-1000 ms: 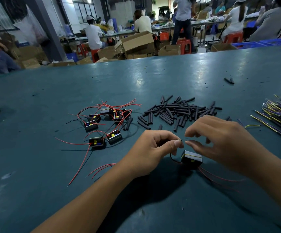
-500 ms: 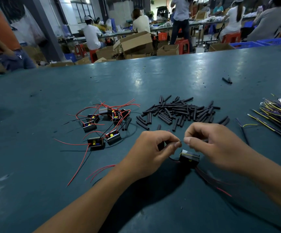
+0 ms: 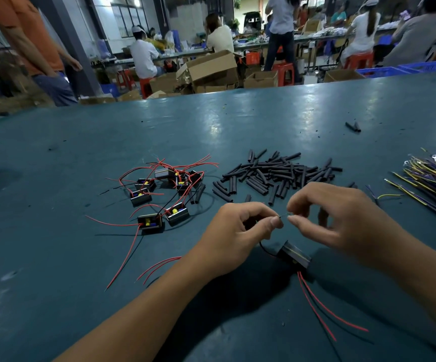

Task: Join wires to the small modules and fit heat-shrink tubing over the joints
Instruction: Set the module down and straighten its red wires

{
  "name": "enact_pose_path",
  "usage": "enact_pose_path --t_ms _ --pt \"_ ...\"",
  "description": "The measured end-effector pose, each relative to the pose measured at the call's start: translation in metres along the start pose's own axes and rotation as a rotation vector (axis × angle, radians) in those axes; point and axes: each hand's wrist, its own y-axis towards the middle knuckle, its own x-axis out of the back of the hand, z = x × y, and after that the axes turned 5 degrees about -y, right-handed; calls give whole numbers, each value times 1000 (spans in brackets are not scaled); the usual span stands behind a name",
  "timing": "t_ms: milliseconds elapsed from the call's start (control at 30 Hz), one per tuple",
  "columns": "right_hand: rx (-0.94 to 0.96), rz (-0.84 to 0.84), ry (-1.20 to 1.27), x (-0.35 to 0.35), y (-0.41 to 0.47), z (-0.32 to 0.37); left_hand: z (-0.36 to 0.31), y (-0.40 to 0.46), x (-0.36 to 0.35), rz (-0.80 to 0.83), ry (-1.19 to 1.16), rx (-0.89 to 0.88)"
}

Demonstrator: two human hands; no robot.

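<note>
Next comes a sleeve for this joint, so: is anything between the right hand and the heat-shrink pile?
Nothing visible. The right hand pinches the thin wire with the left hand; the heat-shrink pile lies just beyond it on bare table.

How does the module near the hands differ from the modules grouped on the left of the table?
The module near the hands lies alone, tilted, its closed dark side up; the grouped modules lie together, most showing yellow parts inside. A wire from the first runs up to the left hand and right hand; nobody touches the group. Both have red wires.
</note>
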Motion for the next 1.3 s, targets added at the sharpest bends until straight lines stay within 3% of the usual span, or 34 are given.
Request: enact_pose_path --t_ms 133,333,633,1100,1167,1300 --pt "196 -74 -224 0 0 -4 -2 -1 1 31 -69 50" --pt "262 -88 -238 4 3 -8 -3 2 2 56 -95 74" --pt "184 17 -201 1 3 -6 -2 3 2 66 -61 64" --pt "234 4 -227 3 1 -5 2 3 1 93 -66 61" --pt "194 -2 -171 1 0 -7 3 2 0 97 -64 44" --pt "-66 110 142 -2 -4 -9 4 3 -1 104 -53 6"
